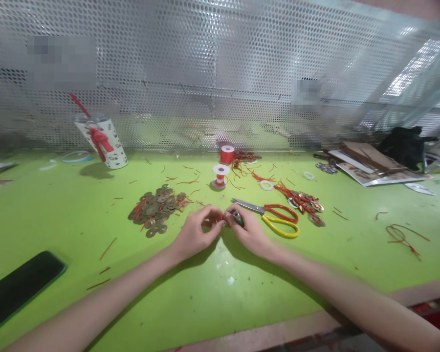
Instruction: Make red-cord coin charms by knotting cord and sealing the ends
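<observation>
My left hand (pixel 197 231) and my right hand (pixel 250 231) meet at the middle of the green table (pixel 220 293), fingertips together. Between them runs a short piece of red cord (pixel 224 216), pinched by both. My right hand also grips a small dark lighter-like object (pixel 237 217). A pile of brass coins with square holes (pixel 157 208) lies just left of my left hand. Scissors with red and yellow handles (pixel 275 219) lie just right of my right hand.
Two spools of red cord (pixel 220 175) stand behind my hands. Finished coin-and-cord bundles (pixel 303 202) lie to the right, a patterned cup (pixel 101 139) at back left, a dark phone (pixel 20 286) at front left, papers (pixel 366 164) at back right. A perforated metal screen (pixel 220 73) walls the back.
</observation>
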`<state>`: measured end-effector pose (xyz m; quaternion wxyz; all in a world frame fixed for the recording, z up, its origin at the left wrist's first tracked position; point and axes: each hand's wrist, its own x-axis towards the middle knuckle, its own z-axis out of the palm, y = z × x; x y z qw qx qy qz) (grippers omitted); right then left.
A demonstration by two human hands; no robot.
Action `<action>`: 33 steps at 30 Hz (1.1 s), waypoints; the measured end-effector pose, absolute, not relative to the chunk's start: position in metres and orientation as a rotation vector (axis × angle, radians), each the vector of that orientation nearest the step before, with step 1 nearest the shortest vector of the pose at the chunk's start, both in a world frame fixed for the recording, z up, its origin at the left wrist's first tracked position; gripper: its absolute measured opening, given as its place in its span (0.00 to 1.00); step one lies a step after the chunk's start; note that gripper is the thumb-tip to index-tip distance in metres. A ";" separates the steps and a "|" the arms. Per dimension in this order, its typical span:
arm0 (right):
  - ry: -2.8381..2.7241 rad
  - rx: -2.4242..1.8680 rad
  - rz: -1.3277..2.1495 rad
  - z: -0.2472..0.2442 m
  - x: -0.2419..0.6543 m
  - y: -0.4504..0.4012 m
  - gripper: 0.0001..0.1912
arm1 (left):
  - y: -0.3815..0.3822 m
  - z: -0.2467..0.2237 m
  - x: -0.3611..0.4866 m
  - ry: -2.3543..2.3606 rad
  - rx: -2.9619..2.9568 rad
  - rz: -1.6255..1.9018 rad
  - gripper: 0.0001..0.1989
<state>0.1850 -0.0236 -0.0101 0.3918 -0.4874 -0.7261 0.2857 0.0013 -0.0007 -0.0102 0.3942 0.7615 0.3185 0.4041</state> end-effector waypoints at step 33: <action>-1.811 -1.136 0.829 -0.004 0.198 -0.019 0.10 | -0.004 -0.008 -0.001 0.944 1.933 1.105 0.08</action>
